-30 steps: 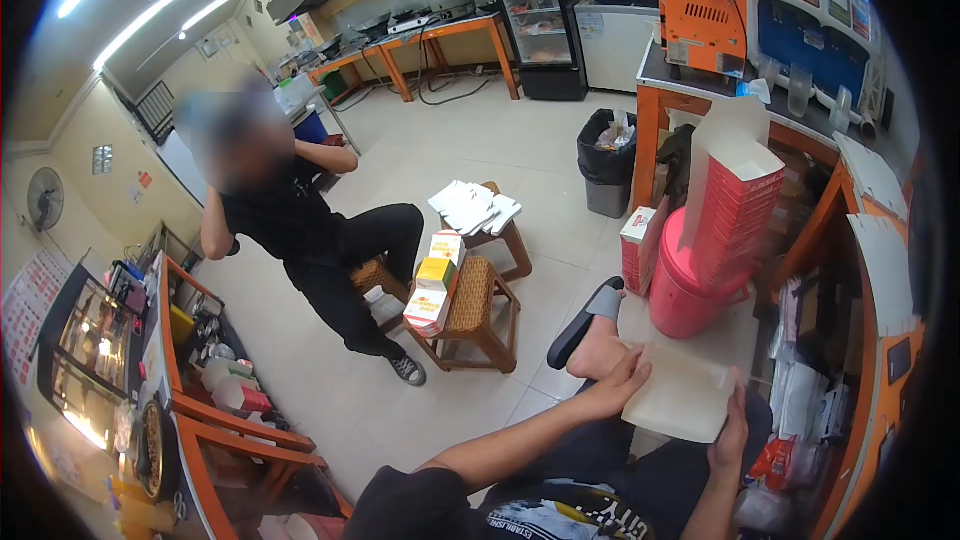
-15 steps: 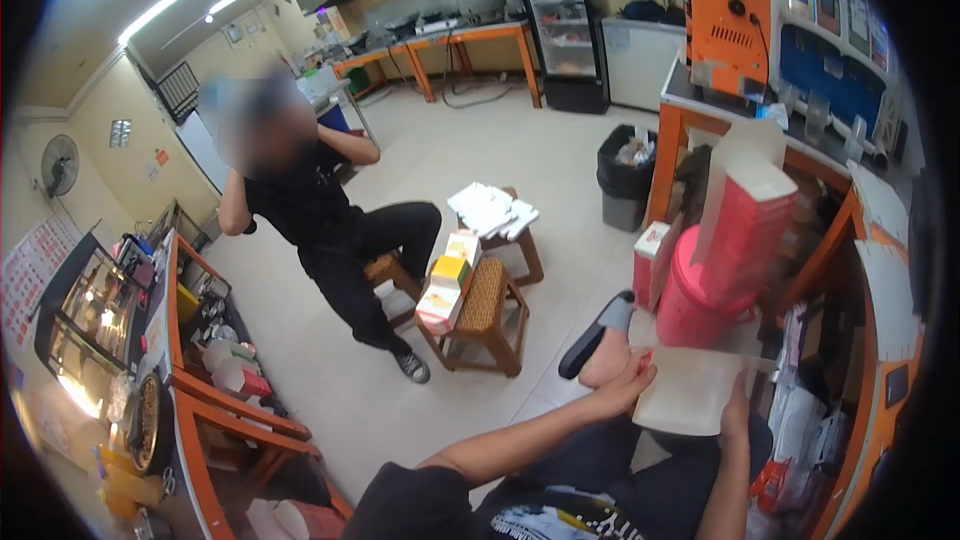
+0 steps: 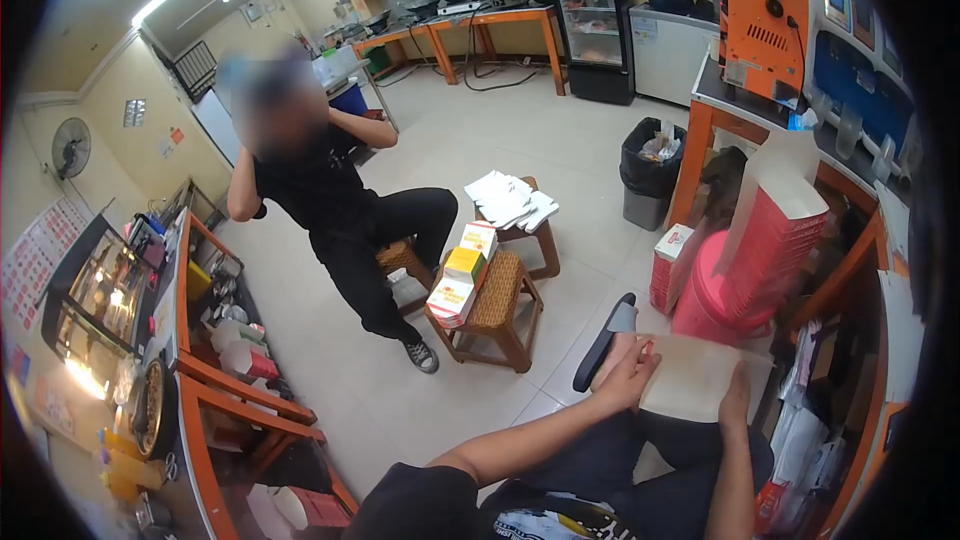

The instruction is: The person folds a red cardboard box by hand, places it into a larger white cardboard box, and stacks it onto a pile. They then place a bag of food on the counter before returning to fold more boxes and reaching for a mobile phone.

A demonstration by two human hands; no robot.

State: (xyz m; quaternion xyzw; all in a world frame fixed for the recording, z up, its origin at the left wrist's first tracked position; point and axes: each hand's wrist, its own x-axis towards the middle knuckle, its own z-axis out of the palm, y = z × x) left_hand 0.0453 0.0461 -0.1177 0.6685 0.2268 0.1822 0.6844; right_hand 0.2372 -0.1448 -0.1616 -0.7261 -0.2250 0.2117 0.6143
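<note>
Over my lap is a paperboard food carton (image 3: 690,380), its pale inner side facing up. My left hand (image 3: 630,377) is closed on its left edge, where a bit of red shows by the fingers. At the opposite edge, my right hand (image 3: 736,398) grips the board, thumb on the pale side. Just beyond the carton, a tall stack of nested red cartons (image 3: 785,220) rises from a pink bucket (image 3: 708,290). Beside the bucket stands a red-and-white box (image 3: 668,265).
Another person (image 3: 325,185) sits across from me, arms raised. A woven stool (image 3: 490,305) carries printed boxes and a yellow box (image 3: 465,264); behind it, white flat pieces (image 3: 508,202) lie on another stool. A black-lined bin (image 3: 650,180) stands near the orange-framed table (image 3: 690,155).
My view has shifted a little, so the room appears further right. Both hands stay on the carton, which has tilted slightly. The other person keeps much the same pose.
</note>
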